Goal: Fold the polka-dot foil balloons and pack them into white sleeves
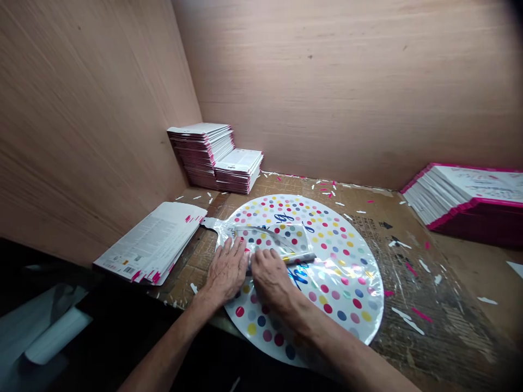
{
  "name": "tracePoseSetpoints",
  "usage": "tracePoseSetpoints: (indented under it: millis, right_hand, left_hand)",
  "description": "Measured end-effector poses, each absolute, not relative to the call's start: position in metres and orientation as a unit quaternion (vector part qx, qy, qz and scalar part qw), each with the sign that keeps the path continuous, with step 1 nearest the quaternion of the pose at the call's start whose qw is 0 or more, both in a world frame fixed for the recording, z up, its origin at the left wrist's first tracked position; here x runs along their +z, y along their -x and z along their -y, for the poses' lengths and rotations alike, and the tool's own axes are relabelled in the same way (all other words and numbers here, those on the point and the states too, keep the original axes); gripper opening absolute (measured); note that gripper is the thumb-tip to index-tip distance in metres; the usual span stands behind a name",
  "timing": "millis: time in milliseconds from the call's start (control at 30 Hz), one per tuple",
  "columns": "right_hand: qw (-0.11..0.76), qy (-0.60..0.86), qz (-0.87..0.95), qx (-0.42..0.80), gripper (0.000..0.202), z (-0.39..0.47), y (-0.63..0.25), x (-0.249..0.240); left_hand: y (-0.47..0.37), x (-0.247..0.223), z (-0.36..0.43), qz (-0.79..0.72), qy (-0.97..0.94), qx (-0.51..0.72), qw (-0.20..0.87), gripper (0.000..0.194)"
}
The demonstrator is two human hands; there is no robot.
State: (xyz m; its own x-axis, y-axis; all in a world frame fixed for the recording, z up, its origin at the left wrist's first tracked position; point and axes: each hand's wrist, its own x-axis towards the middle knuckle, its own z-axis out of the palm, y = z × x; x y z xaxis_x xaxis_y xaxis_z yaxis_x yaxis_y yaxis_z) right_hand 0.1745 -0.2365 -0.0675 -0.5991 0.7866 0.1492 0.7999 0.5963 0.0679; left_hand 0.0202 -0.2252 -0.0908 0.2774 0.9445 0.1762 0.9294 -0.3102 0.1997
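A round, flat foil balloon (343, 288) with coloured dots and blue lettering lies on the cardboard, its narrow neck (212, 222) pointing left. On top of it lies a smaller folded dotted foil balloon (292, 237), with a grey rolled edge on its near side. My left hand (226, 270) rests on the left end of this folded balloon, fingers stretched out. Beside it, my right hand (273, 277) is closed on the near edge of the folded balloon, with its fingers curled under. My hands hide part of that edge.
White printed packets (151, 242) lie stacked at the left, with taller stacks (200, 152) in the back corner. More pink-edged packets (469, 190) stand at the right. Paper scraps (408, 321) litter the cardboard (433, 283). Wooden panels (327, 81) enclose the back and left.
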Motion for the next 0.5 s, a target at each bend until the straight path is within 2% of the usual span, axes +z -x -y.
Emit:
tracePoseSetpoints:
  millis: [100, 233, 300, 367, 500]
  right_hand:
    - [0.028, 0.390, 0.919, -0.056, 0.020, 0.237, -0.176, -0.069]
    - [0.058, 0.279, 0.958, -0.040, 0.023, 0.258, -0.234, -0.067]
    - [0.086, 0.265, 0.960, -0.001, 0.027, 0.270, -0.266, -0.067]
    - [0.121, 0.279, 0.951, 0.048, 0.032, 0.277, -0.290, -0.070]
    - [0.207, 0.326, 0.908, 0.160, 0.037, 0.276, -0.310, -0.080]
  left_hand:
    - [-0.015, -0.063, 0.219, -0.535, -0.835, 0.129, 0.026, 0.038]
    - [-0.012, -0.042, 0.209, -0.332, -0.934, 0.109, 0.068, 0.057]
    - [-0.013, -0.045, 0.208, -0.274, -0.953, 0.082, 0.103, 0.052]
    - [-0.015, -0.052, 0.208, -0.268, -0.951, 0.082, 0.127, 0.051]
    - [-0.016, -0.058, 0.209, -0.289, -0.944, 0.080, 0.139, 0.060]
